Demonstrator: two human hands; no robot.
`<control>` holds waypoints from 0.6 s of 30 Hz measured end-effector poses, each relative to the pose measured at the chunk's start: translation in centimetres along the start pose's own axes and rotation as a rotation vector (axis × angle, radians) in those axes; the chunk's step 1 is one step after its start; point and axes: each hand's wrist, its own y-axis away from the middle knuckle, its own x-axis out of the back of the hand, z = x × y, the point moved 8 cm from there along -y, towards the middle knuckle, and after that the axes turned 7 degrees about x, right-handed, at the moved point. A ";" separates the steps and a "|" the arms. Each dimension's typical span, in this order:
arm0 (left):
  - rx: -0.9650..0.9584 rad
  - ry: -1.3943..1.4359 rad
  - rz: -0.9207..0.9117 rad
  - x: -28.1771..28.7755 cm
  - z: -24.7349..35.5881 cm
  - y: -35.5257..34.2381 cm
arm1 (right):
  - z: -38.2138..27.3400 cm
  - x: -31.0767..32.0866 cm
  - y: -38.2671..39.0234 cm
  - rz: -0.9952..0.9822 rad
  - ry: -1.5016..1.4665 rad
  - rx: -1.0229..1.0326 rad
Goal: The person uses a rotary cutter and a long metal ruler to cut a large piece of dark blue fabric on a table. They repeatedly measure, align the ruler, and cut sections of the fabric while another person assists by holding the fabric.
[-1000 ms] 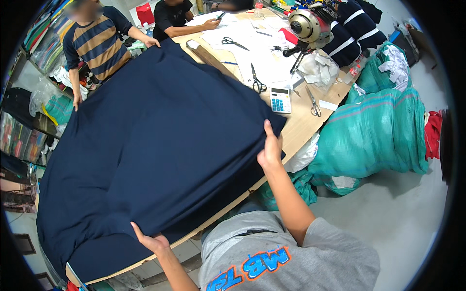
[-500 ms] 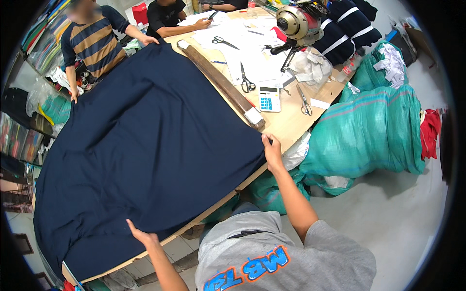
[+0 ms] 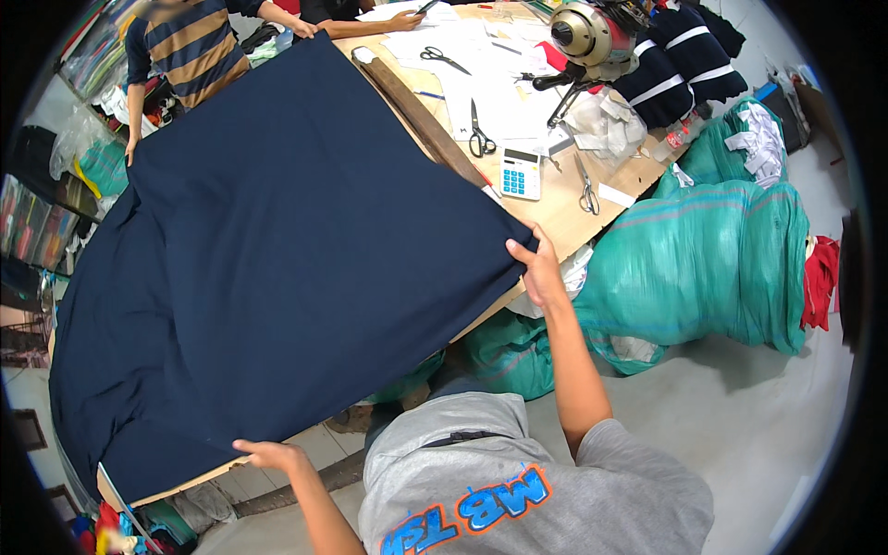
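Note:
A large dark navy cloth [image 3: 277,240] stretches across the table, fairly smooth in the middle and creased at the left. My right hand [image 3: 544,268] grips its right near corner, thumb on top. Along the near edge, my left hand [image 3: 270,455] is closed on the cloth, thumb and fingers pinching the hem. Across the table a co-worker in a striped shirt [image 3: 199,51] holds the far edge, one hand [image 3: 303,28] at the far right corner and the other hand [image 3: 132,148] farther left. The cloth partly covers a long wooden bar [image 3: 407,106].
On the table [image 3: 564,220] lie a calculator [image 3: 520,174], black scissors [image 3: 481,139], silver scissors [image 3: 586,190], paper and a cutting machine [image 3: 592,42]. Green sacks [image 3: 694,264] stand at the right. Another person's hand [image 3: 405,20] holds a phone.
The cloth has been lifted and pulled tauter, and its right edge now overlaps the wooden bar's near end. My right hand moved slightly right and up; my left moved slightly down.

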 end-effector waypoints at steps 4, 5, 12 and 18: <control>0.147 -0.247 -0.141 0.4 -8.0 0.1 | 7.2 4.2 -0.7 0.137 0.464 -0.003; 0.163 -0.305 -0.165 0.4 -9.8 -0.6 | 8.6 5.4 -0.9 0.167 0.561 0.048; 0.348 -0.258 -0.274 -0.2 -13.2 -0.5 | 11.9 9.0 1.5 0.250 0.921 -0.123; 0.485 -0.025 -0.345 -1.7 -12.4 -3.5 | 11.0 9.6 0.9 0.267 0.731 -0.162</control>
